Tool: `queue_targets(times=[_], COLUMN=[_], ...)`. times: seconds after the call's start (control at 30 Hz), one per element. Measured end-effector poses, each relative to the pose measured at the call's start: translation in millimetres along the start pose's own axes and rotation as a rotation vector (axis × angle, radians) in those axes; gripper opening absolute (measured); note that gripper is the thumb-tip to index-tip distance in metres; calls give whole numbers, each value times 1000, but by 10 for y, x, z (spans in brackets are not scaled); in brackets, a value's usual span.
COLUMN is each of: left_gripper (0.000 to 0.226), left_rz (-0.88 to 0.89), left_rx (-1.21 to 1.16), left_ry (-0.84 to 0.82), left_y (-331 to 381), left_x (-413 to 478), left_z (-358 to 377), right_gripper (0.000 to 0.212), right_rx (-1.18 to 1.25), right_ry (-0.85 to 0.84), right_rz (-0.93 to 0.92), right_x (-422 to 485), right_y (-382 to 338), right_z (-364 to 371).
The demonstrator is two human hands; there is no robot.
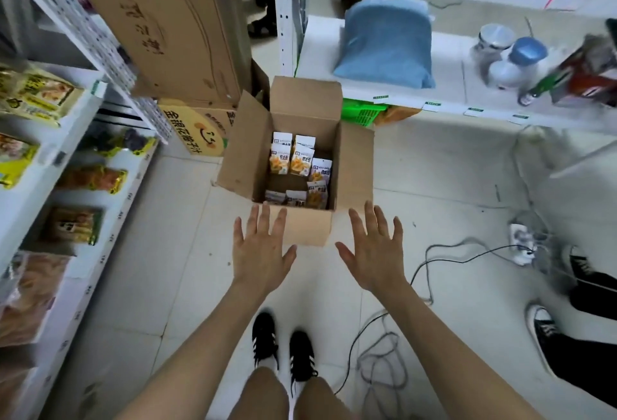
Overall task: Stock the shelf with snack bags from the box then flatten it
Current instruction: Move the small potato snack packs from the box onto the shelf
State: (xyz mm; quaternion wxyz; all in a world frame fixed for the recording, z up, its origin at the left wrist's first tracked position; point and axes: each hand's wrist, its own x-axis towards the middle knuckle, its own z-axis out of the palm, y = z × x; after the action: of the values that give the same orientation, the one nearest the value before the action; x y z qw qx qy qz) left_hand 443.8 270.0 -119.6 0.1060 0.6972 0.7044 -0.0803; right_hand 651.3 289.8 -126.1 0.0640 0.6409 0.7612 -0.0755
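Observation:
An open cardboard box [354,166] stands on the tiled floor with its four flaps spread. Inside lie several small white-and-orange snack bags [295,161]. My left hand [260,249] and my right hand [375,246] hover side by side over the box's near flap, fingers spread and straight, holding nothing. A white shelf [96,206] on the left carries packaged snacks on several levels. A second white shelf [320,49] stands behind the box.
Large stacked cartons [173,29] sit behind the box at the left. The far shelf holds a blue pillow [387,42] and jars [510,59]. Cables and a power strip [522,242] lie on the floor at right, near another person's shoes [542,326]. My own shoes [283,349] are below.

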Motion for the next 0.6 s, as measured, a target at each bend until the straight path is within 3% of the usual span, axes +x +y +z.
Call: queue_targets(times=[0.37,0.6], left_gripper=[72,74], left_rz=[45,43], left_rx=[27,30], left_ry=[-50,-68], left_y=[-215,-429], left_x=[1263,2292], left_z=[224,937], right_gripper=[71,75], right_rx=[74,138], right_ry=[-58,-130], right_rz=[34,69], right_x=[1250,2241], right_y=[-18,-118], right_z=[462,1098])
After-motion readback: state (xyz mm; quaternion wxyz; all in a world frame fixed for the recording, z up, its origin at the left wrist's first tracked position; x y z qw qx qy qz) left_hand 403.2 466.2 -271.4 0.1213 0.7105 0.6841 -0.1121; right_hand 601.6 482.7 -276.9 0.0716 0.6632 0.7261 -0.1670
